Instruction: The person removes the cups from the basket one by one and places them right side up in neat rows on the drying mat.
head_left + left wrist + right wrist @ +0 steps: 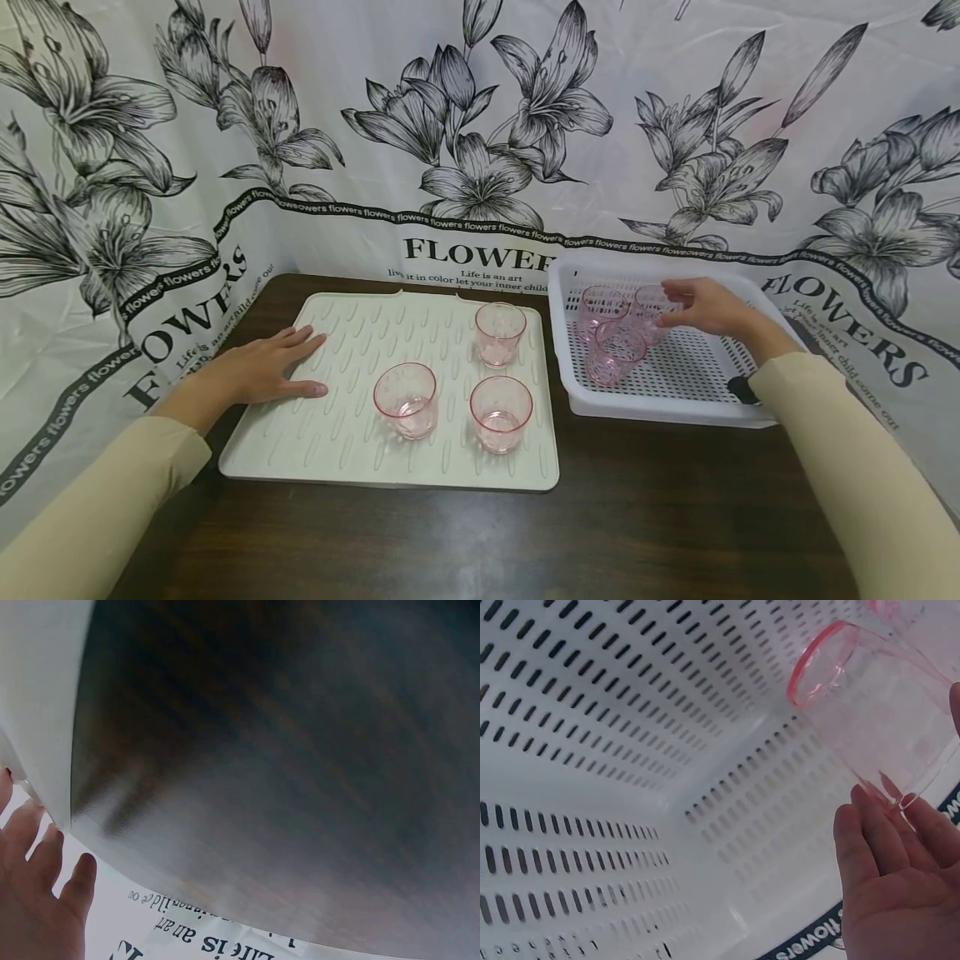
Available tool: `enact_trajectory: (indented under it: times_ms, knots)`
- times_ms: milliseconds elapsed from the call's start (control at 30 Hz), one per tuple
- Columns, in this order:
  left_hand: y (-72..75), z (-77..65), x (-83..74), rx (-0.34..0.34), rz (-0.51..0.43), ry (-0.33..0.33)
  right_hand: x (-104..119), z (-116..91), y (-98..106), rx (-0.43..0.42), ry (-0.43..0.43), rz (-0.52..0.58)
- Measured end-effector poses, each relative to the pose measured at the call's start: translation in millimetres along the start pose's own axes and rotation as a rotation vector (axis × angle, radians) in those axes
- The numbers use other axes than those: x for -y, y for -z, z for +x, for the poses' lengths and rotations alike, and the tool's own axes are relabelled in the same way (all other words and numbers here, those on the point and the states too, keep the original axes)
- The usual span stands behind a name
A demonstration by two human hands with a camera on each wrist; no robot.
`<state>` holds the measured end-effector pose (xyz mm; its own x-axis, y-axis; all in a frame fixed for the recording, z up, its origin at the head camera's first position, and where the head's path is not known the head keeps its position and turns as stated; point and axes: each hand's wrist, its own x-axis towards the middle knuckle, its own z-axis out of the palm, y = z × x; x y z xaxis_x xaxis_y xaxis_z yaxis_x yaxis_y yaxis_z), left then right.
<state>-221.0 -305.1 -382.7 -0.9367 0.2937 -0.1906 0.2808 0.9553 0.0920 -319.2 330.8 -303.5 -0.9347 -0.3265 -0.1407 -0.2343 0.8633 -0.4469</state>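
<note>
My left hand [266, 367] rests spread on the left edge of a white ridged drying mat [330, 442]. Three clear pink-rimmed glasses stand upright on the mat: a left one [408, 400], a back right one [498, 333] and a front right one [501, 417]. At the right, my right hand [708, 308] reaches into a white perforated basket [667, 408] holding three more glasses. Its fingertips are right at the rim of the back right glass [885, 712], with the thumb on the near side. The front glass [615, 354] and back left glass [600, 304] stand close beside it.
The mat and basket sit side by side on a dark wooden table [480, 542]. Behind them hangs a white flower-printed sheet [322, 100]. Against the right sleeve's cuff, a small black object [742, 389] shows over the basket.
</note>
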Motion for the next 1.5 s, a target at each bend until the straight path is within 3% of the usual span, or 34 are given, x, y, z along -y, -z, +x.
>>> enact_trajectory:
  times_ms: [667, 1233, 1500]
  knots:
    - [-1.0, -0.9, 1.5, -0.009, -0.006, -0.013, 30.0, -11.9, 26.6, -0.092, 0.0, 0.025]
    - [-2.7, 0.6, 2.8, -0.007, 0.002, -0.013, 72.3, -18.2, 33.1, -0.169, 0.121, 0.017]
    - [-2.3, 1.1, 2.3, 0.0, 0.007, -0.001, 99.6, -14.1, 25.5, -0.197, 0.208, 0.02]
